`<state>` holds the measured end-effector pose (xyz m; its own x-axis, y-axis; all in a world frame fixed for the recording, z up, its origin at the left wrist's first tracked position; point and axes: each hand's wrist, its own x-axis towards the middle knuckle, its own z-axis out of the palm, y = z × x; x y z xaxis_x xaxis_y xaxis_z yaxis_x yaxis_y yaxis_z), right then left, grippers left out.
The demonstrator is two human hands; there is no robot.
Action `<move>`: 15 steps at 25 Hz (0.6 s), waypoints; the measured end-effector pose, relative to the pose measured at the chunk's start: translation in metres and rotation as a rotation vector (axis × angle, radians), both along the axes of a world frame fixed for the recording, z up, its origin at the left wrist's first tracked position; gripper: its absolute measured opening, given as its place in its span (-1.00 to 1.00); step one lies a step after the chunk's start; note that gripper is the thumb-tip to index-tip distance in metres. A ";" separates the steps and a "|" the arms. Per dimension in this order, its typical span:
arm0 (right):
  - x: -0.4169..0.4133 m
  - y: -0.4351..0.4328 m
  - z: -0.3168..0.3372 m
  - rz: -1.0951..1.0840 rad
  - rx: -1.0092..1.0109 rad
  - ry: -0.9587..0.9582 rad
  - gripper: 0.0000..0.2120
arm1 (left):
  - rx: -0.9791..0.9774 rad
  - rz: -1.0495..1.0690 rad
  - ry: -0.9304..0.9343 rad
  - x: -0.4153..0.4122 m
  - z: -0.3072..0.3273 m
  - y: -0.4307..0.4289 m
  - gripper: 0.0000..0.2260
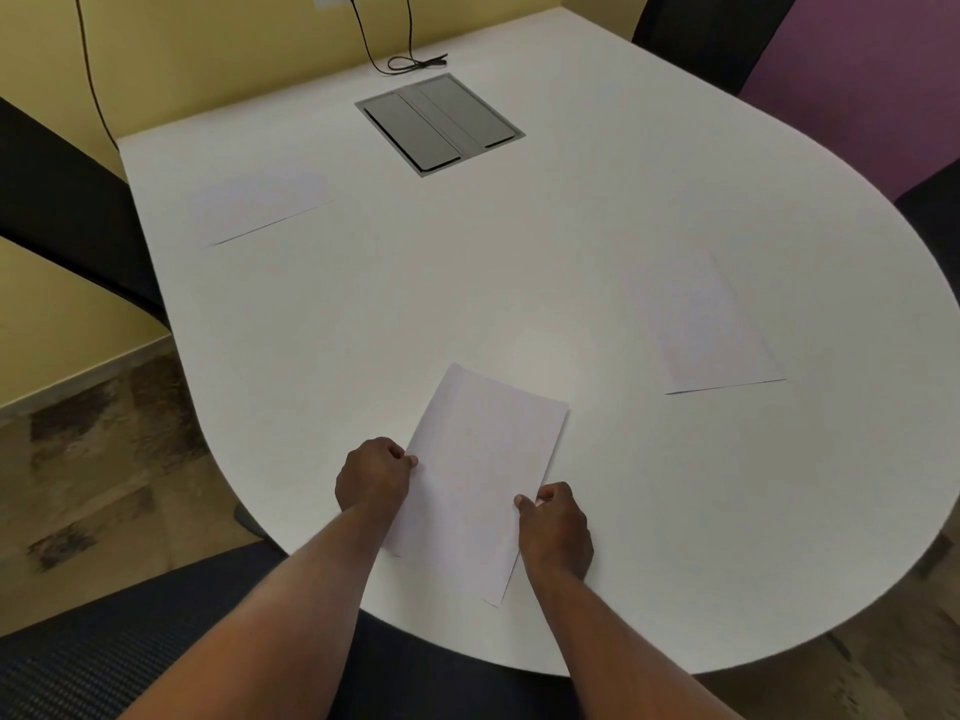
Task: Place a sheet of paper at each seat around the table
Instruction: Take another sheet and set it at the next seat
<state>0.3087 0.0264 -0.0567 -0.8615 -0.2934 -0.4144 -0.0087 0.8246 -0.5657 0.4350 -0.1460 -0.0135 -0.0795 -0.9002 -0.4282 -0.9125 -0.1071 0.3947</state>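
Nearest the camera, 1 dark mesh chair seat (130, 652) sits below the rounded end of the white table (467, 283). 2 bare forearms reach over that edge.

Hands: 2. The left hand (375, 474) is curled, its thumb and fingers pinching the left long edge of the near sheet of paper (480, 475). The right hand (557, 532) is likewise curled and pinches the right long edge of the same sheet, lower down. Both hands are closed on the paper, 1 at each side.

Sheets of paper: 3 in view. The near sheet lies at the rounded end of the table, directly ahead of the person, turned slightly clockwise, its far end on the tabletop and its near corner close to the table edge. Whether the near end is fully flat on the surface cannot be told. The right sheet (711, 324) lies flat towards the right side of the table, well apart from the near sheet. The left sheet (260, 202) lies flat near the left edge, farther away, beside a dark chair back (67, 210).

Chairs: 4 dark chairs visible in part, counting 1 far chair (711, 33) and 1 right chair (935, 220).

Beyond the sheets, 1 grey hatch panel (439, 124) with 2 flaps is set into the tabletop. Behind it, 1 black cable (410, 62) lies looped on the table and runs up the yellow wall (208, 49).
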 end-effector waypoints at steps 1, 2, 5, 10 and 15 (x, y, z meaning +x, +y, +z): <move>0.000 0.000 0.000 0.001 -0.005 0.002 -0.78 | -0.020 -0.003 0.000 -0.001 -0.001 0.000 -0.84; -0.001 0.001 0.000 -0.001 -0.017 0.002 -0.75 | -0.053 -0.016 0.003 -0.001 -0.002 0.000 -0.76; 0.000 0.006 0.000 0.038 -0.054 0.100 -0.60 | -0.229 -0.160 -0.018 0.002 -0.006 0.003 -0.63; 0.005 0.019 -0.003 0.411 0.020 0.316 -0.45 | -0.269 -0.634 -0.151 0.017 -0.017 0.016 -0.55; -0.005 0.015 -0.012 0.509 0.137 0.263 -0.44 | -0.223 -0.790 -0.219 0.009 -0.027 0.023 -0.54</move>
